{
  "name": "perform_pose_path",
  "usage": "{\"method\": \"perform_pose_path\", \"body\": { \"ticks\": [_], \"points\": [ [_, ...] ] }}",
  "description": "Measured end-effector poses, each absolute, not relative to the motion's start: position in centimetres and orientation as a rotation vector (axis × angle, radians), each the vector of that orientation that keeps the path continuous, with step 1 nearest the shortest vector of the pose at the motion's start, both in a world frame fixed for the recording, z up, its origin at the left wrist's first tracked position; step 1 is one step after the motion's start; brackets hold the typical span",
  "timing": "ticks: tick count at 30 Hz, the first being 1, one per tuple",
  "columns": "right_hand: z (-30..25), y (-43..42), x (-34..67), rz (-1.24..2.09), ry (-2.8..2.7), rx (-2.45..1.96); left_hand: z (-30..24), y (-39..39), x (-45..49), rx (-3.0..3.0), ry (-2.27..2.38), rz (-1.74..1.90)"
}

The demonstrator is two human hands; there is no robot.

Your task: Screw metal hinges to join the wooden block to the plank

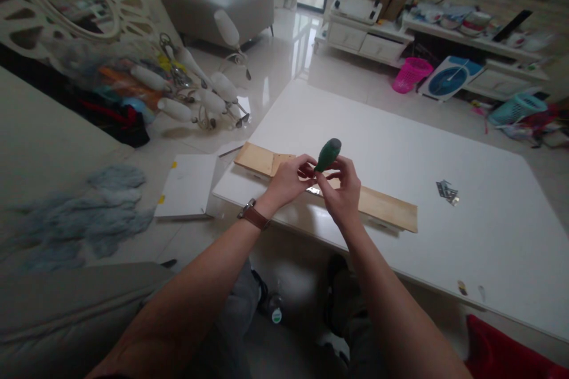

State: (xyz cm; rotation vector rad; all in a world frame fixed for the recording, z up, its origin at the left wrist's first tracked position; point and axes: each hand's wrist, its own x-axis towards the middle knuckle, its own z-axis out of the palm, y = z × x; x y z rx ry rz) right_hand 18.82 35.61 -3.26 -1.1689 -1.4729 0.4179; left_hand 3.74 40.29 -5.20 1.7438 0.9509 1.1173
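A long wooden board [386, 207] lies on the white table [400, 148] near its front edge. Both my hands meet above the board's middle. My right hand [341, 189] is closed round a screwdriver with a green handle [328, 154], held upright with the handle on top. My left hand [291, 176], with a brown watch strap on the wrist, pinches at the screwdriver's lower end next to a small metal fitting [313, 190] on the board. The tip is hidden by my fingers.
A small heap of metal hinges [447, 191] lies on the table to the right. A white panel [189, 185] and a chandelier [200, 95] lie on the floor at left. A pink basket [411, 74] and a fan [451, 78] stand by the far cabinet.
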Motion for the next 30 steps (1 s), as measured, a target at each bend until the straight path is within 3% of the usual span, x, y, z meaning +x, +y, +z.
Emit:
{"method": "perform_pose_path", "body": {
  "ticks": [30],
  "points": [
    [-3.05,35.43,18.76,0.428,-1.497,-1.180,-4.51,40.11,3.70,1.710,0.963,1.095]
  ]
}}
